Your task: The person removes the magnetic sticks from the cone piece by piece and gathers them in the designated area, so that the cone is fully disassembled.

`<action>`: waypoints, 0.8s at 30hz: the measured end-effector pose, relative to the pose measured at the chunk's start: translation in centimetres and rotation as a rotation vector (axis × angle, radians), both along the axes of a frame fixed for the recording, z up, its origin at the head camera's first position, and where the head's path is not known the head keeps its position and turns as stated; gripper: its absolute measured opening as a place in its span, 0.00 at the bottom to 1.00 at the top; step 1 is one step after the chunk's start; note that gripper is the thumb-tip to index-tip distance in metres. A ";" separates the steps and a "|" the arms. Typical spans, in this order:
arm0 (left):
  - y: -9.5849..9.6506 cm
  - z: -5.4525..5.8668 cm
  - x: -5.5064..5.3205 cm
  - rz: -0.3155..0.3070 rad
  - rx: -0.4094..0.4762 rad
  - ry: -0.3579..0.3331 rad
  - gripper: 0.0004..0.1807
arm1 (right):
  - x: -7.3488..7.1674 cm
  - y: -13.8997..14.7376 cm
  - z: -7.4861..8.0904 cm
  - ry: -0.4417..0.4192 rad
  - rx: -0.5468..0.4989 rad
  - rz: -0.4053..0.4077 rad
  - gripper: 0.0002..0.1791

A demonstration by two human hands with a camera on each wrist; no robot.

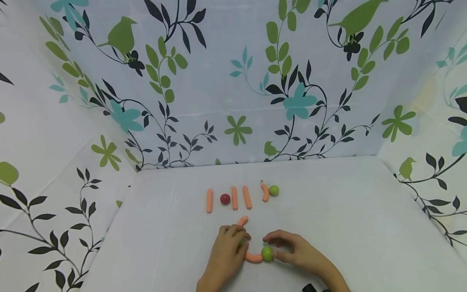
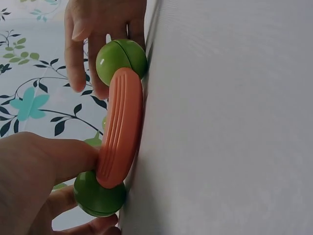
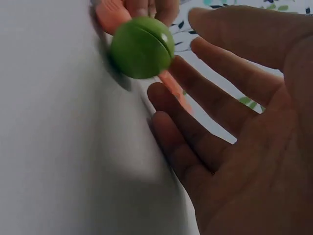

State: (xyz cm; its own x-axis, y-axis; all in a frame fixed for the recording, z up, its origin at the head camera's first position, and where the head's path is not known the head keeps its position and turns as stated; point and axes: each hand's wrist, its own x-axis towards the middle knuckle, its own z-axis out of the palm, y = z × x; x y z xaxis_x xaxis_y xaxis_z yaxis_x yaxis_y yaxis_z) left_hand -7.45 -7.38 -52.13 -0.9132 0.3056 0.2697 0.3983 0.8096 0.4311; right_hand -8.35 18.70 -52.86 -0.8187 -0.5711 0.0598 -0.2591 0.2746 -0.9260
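Note:
A curved orange stick [image 1: 253, 258] with grooves along its side lies on the white table, a green ball at each end. My left hand [image 1: 226, 249] holds the left-end green ball [image 2: 99, 198], with the thumb against the stick's end. This ball is mostly hidden by the fingers in the head view. Around the right-end green ball [image 1: 267, 254] my right hand [image 1: 297, 249] is spread, fingers loosely bent and apart; the right wrist view shows a gap between them and the ball. Another orange stick [image 1: 242, 220] pokes out beyond the left fingers.
Farther back lie straight orange sticks [image 1: 209, 200], a red ball [image 1: 225, 199], a curved orange stick [image 1: 265, 192] and a green ball [image 1: 274, 190]. A patterned cloth [image 1: 226, 81] hangs behind the white table [image 1: 328, 194]. Something small and black [image 1: 309, 288] shows at the right wrist.

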 end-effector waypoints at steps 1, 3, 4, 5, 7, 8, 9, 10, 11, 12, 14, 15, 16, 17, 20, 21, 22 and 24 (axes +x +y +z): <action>0.0 -0.1 0.0 0.007 0.010 0.003 0.06 | 0.1 -0.1 0.1 -0.001 0.018 0.010 0.20; -0.1 -0.2 0.0 0.015 0.032 0.000 0.06 | 0.3 -0.2 0.2 0.007 0.048 0.022 0.20; -0.1 -0.3 0.0 0.021 0.042 -0.004 0.06 | 0.4 -0.3 0.3 0.020 0.062 0.024 0.20; -0.1 -0.3 0.0 0.026 0.049 -0.006 0.06 | 0.4 -0.3 0.3 0.036 0.070 0.022 0.20; -0.1 -0.4 0.0 0.031 0.061 -0.014 0.05 | 0.5 -0.5 0.2 0.076 0.078 0.015 0.20; -0.1 -0.5 0.0 0.032 0.067 -0.016 0.05 | 0.6 -0.5 0.1 0.097 0.076 0.010 0.20; -0.1 -0.5 0.0 0.032 0.074 -0.013 0.05 | 0.6 -0.6 0.1 0.121 0.074 0.005 0.20; -0.1 -0.5 0.0 0.033 0.082 -0.011 0.05 | 0.6 -0.7 0.0 0.143 0.070 0.001 0.20; -0.1 -0.6 0.0 0.029 0.091 -0.001 0.06 | 0.6 -0.7 -0.1 0.159 0.062 -0.002 0.20; -0.1 -0.6 0.0 0.023 0.103 0.008 0.06 | 0.6 -0.8 -0.2 0.170 0.054 -0.003 0.20; 0.0 -0.6 0.0 0.006 0.127 0.034 0.07 | 0.6 -1.0 -0.4 0.191 0.044 -0.006 0.20; 0.0 -0.6 0.0 -0.005 0.138 0.050 0.08 | 0.6 -1.1 -0.4 0.202 0.041 -0.006 0.20; 0.0 -0.7 0.0 -0.019 0.149 0.067 0.08 | 0.7 -1.2 -0.5 0.211 0.043 -0.008 0.20; 0.0 -0.7 0.0 -0.034 0.159 0.086 0.09 | 0.7 -1.3 -0.6 0.226 0.049 -0.011 0.20; 0.2 -0.7 0.0 -0.085 0.181 0.125 0.12 | 0.7 -1.5 -0.9 0.270 0.076 -0.029 0.21; 0.2 -0.7 0.0 -0.101 0.183 0.133 0.12 | 0.7 -1.6 -1.0 0.287 0.087 -0.035 0.21; 0.3 -0.6 0.1 -0.114 0.184 0.133 0.12 | 0.7 -1.6 -1.0 0.303 0.099 -0.043 0.21; 0.3 -0.6 0.1 -0.135 0.175 0.119 0.12 | 0.7 -1.7 -1.2 0.317 0.113 -0.050 0.20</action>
